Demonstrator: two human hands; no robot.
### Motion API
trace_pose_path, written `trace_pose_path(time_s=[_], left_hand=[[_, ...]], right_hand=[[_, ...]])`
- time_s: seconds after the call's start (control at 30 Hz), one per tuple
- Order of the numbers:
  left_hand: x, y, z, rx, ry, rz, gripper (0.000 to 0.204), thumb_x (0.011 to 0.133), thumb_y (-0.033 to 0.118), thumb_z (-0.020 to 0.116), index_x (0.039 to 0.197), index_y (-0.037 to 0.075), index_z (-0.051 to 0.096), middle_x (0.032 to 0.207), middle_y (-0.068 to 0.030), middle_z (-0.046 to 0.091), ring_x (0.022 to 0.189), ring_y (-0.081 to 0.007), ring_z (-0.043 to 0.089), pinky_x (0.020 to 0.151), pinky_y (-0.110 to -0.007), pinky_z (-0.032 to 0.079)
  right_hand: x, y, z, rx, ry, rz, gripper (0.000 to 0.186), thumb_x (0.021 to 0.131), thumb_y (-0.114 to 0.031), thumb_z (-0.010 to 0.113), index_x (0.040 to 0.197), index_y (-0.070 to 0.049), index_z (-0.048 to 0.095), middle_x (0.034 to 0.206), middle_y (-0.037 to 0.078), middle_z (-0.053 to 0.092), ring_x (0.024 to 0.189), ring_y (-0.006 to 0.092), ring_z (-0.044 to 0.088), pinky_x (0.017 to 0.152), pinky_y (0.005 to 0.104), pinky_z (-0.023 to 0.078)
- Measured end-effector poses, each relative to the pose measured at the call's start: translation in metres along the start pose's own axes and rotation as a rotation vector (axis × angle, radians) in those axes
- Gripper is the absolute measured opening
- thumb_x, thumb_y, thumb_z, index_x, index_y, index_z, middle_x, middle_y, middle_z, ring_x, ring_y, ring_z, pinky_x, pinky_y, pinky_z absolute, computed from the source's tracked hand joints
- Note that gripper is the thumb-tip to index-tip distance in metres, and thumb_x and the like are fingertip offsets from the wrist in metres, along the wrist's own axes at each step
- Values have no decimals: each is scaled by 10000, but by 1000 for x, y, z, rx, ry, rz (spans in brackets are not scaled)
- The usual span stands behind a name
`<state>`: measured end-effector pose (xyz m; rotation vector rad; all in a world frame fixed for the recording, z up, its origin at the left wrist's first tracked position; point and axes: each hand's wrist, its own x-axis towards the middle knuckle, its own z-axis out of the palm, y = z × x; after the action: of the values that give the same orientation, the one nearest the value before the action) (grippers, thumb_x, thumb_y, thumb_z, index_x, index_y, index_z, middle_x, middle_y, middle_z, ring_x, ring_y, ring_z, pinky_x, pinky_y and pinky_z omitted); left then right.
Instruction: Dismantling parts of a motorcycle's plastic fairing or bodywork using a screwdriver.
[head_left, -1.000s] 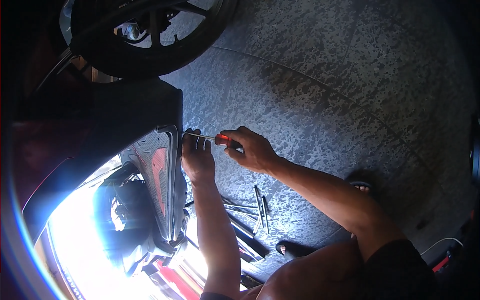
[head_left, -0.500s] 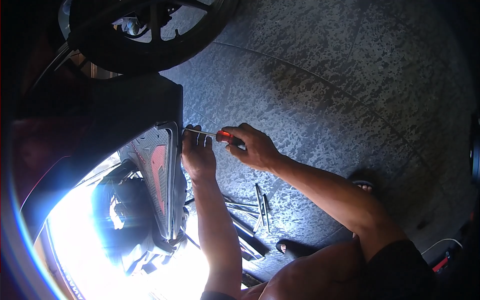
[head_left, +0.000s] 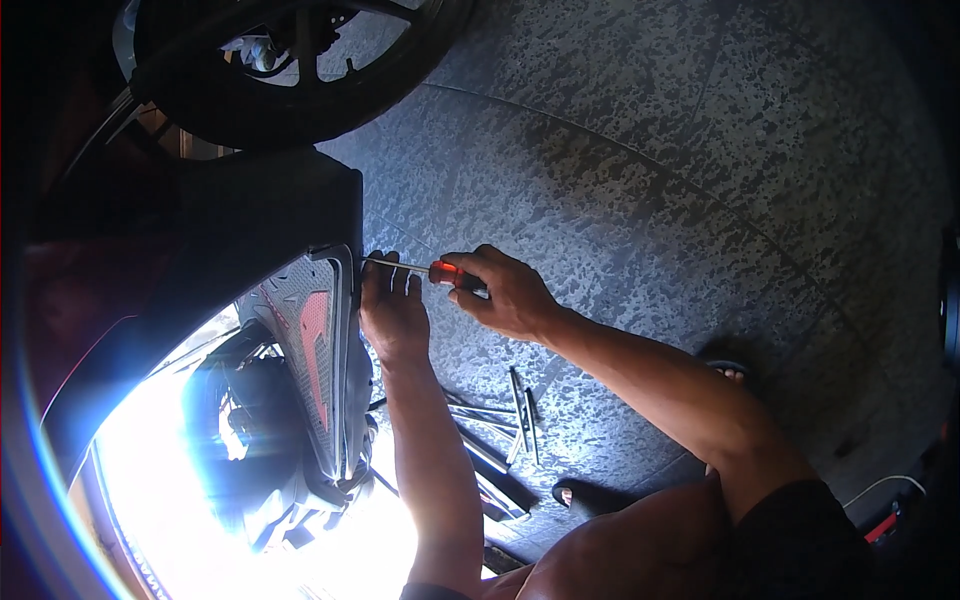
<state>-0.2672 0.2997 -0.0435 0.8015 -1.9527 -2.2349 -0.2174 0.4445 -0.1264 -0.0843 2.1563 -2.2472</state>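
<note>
My right hand [head_left: 508,296] is closed round the red and dark handle of a screwdriver [head_left: 447,275]. Its thin metal shaft runs left, nearly level, and the tip meets the edge of a dark scooter body panel [head_left: 345,205]. Below the shaft, my left hand [head_left: 394,318] rests along the same edge with the palm showing. Its fingers point up and stand slightly apart, and the shaft crosses in front of the fingertips. What the screwdriver tip engages is too small to make out. Beside my left hand lies a footboard [head_left: 298,320] with a grey and red patterned mat.
A spoked black wheel [head_left: 305,70] stands at the upper left. Several tools with slim shafts [head_left: 522,415] lie on the mottled grey floor [head_left: 640,230] near my left forearm. Strong light glares at the lower left. My sandalled feet [head_left: 728,370] are below my right forearm.
Both hands and the screwdriver have shifted very slightly left in the picture, along with the scooter. The grip on the screwdriver stays the same.
</note>
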Motion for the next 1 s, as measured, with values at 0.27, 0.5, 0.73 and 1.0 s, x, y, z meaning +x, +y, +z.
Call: trace_pose_path(time_s=[0.27, 0.5, 0.73, 1.0], left_hand=[[-7, 2, 13, 183, 42, 0, 345, 988, 269, 510, 1222, 20, 558, 1068, -79, 589, 954, -172, 520, 870, -360, 394], [-8, -11, 25, 269, 113, 184, 343, 978, 296, 544, 1116, -10, 617, 960, -84, 632, 775, -127, 524, 700, -268, 417], [-5, -10, 19, 131, 150, 179, 317, 1000, 264, 507, 1134, -12, 586, 945, -95, 627, 781, -136, 543, 699, -279, 437], [-3, -19, 15, 99, 96, 180, 339, 1006, 291, 506, 1134, -14, 581, 943, -90, 604, 822, -140, 547, 711, -270, 443]], right_hand=[[8, 7, 8, -3, 19, -2, 377, 859, -263, 691, 1201, -124, 615, 959, 82, 617, 823, 219, 639, 731, 353, 538], [40, 23, -19, 940, -693, 628, 428, 942, -451, 583, 1074, -55, 679, 697, 70, 640, 499, 44, 540, 418, 219, 384], [9, 5, 19, 125, 90, 24, 342, 834, -438, 711, 971, -125, 716, 636, 58, 647, 517, 175, 617, 486, 323, 463], [13, 27, -14, 1082, -519, 839, 670, 941, -637, 432, 870, -6, 645, 464, -31, 416, 355, 54, 327, 373, 235, 271]])
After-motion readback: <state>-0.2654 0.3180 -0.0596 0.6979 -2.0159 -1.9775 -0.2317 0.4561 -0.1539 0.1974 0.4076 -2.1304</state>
